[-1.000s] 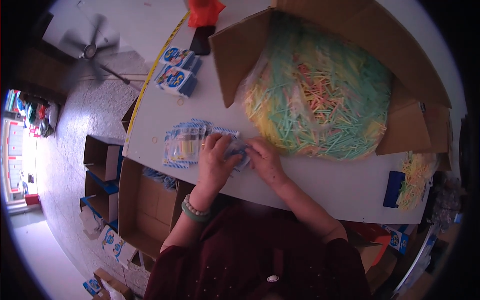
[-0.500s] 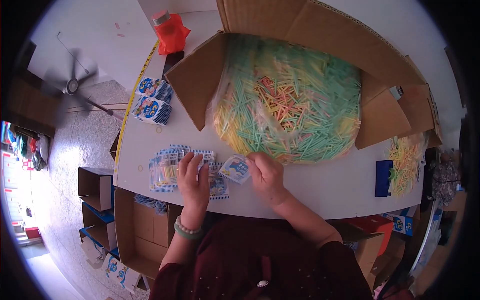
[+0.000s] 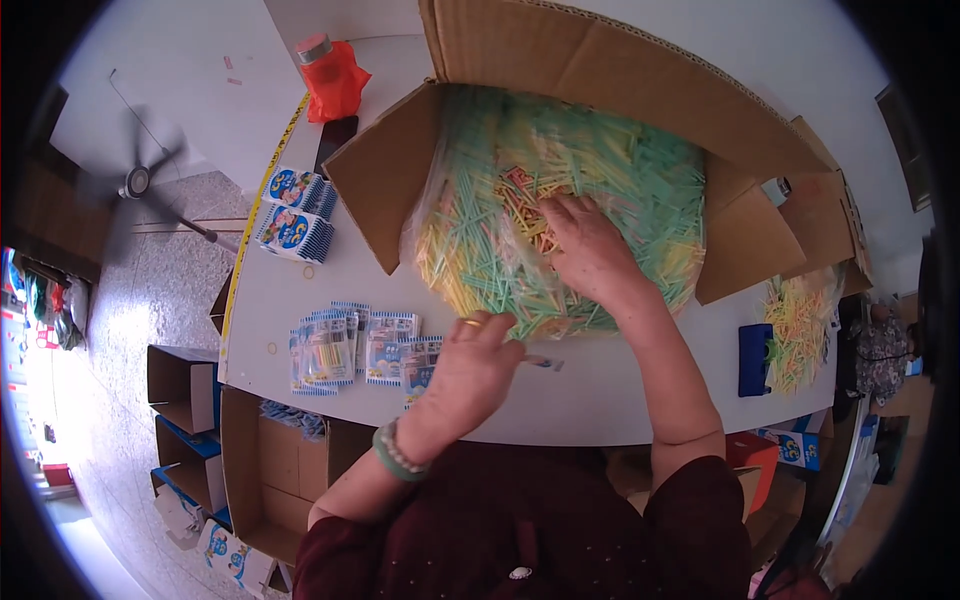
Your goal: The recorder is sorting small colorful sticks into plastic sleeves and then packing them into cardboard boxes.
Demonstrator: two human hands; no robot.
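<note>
thin sticks, thin packets

at nine o'clock of the white table [image 3: 640, 400] lie small blue-printed packets [image 3: 345, 345], flat and light; they look slippery, best pinched at an edge. the left hand [image 3: 470, 375] sits at six o'clock, fingers curled around one packet [image 3: 535, 360]. at twelve o'clock the right hand [image 3: 590, 250] rests spread, fingers open, on the heap of coloured sticks [image 3: 520, 210] in a clear bag inside the cardboard box [image 3: 620, 80]. the sticks seem stiff, feather-light, prone to scatter; i'd gather a small bunch mid-length.

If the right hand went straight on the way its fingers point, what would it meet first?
The right hand already lies on the sticks in the bag; going on, it would likely meet more sticks, then the far wall of the box.
</note>
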